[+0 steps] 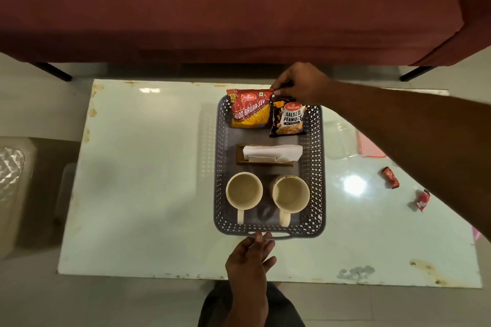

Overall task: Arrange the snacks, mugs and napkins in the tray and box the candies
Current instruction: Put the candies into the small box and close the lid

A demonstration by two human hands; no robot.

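A grey perforated tray (316, 167) sits mid-table. At its far end lie a red Aloo Bhujia Sev packet (249, 109) and a dark Salted Peanuts packet (289, 121). My right hand (300, 82) pinches the top corner of the red packet, where the two packets meet. A wooden holder with white napkins (271, 153) lies in the tray's middle. Two cream mugs (244, 191) (290, 194) stand at the near end, handles toward me. My left hand (252, 255) rests its fingertips on the tray's near handle. Two red candies (390, 177) (422, 200) lie on the table to the right.
A clear plastic box (342, 141) with a pink lid (369, 145) sits right of the tray, partly under my right forearm. The white table (138, 180) has rusty edges. A maroon sofa (225, 8) stands beyond it. A translucent container (13, 180) is on the floor at left.
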